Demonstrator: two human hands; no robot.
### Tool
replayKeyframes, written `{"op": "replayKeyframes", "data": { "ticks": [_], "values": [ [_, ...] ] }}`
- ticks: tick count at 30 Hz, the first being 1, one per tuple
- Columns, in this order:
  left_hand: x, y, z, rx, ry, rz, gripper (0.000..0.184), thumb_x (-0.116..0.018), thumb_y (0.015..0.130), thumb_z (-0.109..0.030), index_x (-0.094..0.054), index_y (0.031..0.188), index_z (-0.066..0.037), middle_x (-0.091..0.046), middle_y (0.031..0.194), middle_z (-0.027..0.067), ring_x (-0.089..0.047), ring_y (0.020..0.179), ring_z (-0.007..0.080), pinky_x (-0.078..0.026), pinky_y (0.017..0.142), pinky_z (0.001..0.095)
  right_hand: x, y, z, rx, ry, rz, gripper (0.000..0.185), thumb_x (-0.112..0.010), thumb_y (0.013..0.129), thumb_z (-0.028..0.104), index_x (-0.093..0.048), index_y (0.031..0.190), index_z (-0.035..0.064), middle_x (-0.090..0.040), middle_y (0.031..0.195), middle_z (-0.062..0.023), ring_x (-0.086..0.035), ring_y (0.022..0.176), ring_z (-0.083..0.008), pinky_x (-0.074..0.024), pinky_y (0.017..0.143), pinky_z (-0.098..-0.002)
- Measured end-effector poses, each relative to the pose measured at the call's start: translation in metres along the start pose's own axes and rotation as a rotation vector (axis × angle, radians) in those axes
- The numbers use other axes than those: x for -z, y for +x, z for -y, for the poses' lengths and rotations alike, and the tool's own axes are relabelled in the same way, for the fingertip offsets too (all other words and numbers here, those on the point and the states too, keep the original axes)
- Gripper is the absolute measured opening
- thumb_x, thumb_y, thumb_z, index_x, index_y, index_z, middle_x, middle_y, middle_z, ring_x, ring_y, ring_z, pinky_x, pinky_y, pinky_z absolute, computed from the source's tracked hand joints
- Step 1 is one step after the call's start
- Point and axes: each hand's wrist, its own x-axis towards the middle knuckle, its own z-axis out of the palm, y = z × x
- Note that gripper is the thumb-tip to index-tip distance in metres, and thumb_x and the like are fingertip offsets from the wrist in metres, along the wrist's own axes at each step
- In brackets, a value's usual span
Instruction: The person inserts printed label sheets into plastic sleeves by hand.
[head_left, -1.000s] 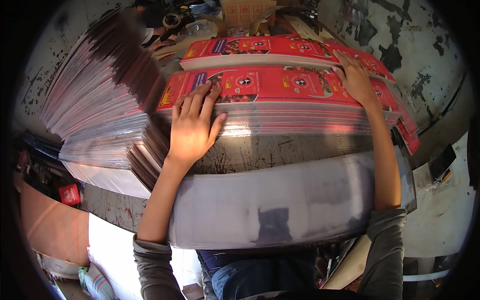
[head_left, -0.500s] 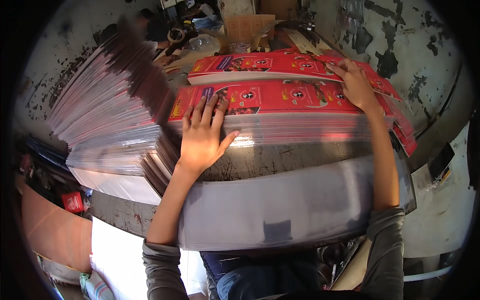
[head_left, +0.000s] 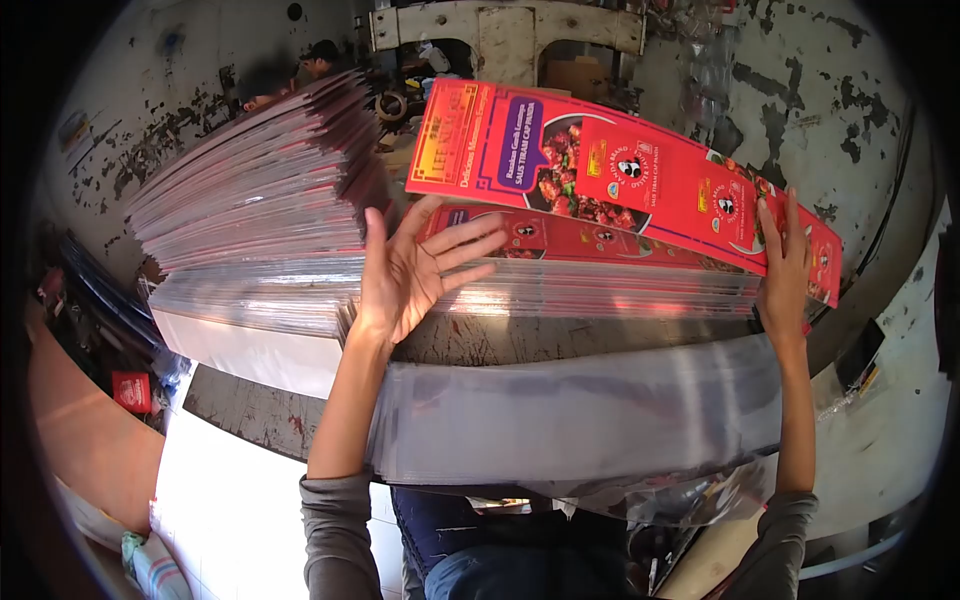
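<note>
A long red printed strip [head_left: 620, 175] is lifted and tilted above the front stack [head_left: 600, 285] of red strips. My right hand [head_left: 788, 270] grips it near its right end, fingers over the printed face. My left hand [head_left: 415, 270] is turned palm up with fingers spread, holding nothing, below the raised strip's left end. Left of that hand leans a tall fanned pile [head_left: 260, 190] of sheets in clear plastic. Nearer my body lies a stack of clear plastic sleeves [head_left: 580, 415].
Another person [head_left: 318, 62] is at the back left. A metal frame [head_left: 505, 35] crosses the back. A red box [head_left: 131, 391] sits at the lower left, and the scratched tabletop [head_left: 255, 410] shows before the fanned pile. A peeling wall rises on the right.
One red strip has been raised off the stacks by my right hand. My left hand has come off the front stack and turned palm up. The view has shifted.
</note>
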Motion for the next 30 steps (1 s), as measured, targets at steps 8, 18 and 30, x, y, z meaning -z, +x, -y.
{"op": "replayKeyframes", "data": {
  "ticks": [8, 18, 30],
  "values": [
    [-0.059, -0.056, 0.026, 0.337, 0.914, -0.049, 0.046, -0.05, 0.092, -0.026, -0.041, 0.124, 0.006, -0.043, 0.129, 0.0251, -0.05, 0.115, 0.0319, -0.045, 0.09, 0.0401, -0.049, -0.02, 0.037, 0.051, 0.187, -0.102, 0.079, -0.045, 0.061, -0.014, -0.043, 0.132, 0.0198, -0.032, 0.141, -0.0129, -0.037, 0.125, -0.0289, -0.0237, 0.104, -0.0481],
    [-0.162, -0.14, 0.131, -0.187, 1.7, 0.57, 0.047, -0.062, 0.08, -0.03, -0.052, 0.123, -0.015, -0.045, 0.133, 0.0106, -0.043, 0.123, 0.0207, -0.029, 0.104, 0.0385, -0.067, -0.045, 0.042, 0.109, 0.068, 0.112, 0.081, -0.056, 0.061, -0.009, -0.042, 0.132, 0.0291, -0.031, 0.142, -0.0073, -0.042, 0.12, -0.0235, -0.0299, 0.099, -0.0462],
    [-0.09, -0.114, 0.054, 0.216, 2.058, 0.021, 0.05, -0.062, 0.079, -0.037, -0.052, 0.119, -0.009, -0.051, 0.123, 0.0127, -0.046, 0.118, 0.0262, -0.031, 0.101, 0.0433, -0.061, -0.047, 0.041, 0.092, 0.137, 0.137, 0.08, -0.053, 0.06, -0.012, -0.045, 0.13, 0.025, -0.03, 0.143, -0.0101, -0.043, 0.118, -0.0268, -0.0312, 0.098, -0.0466]
  ]
}}
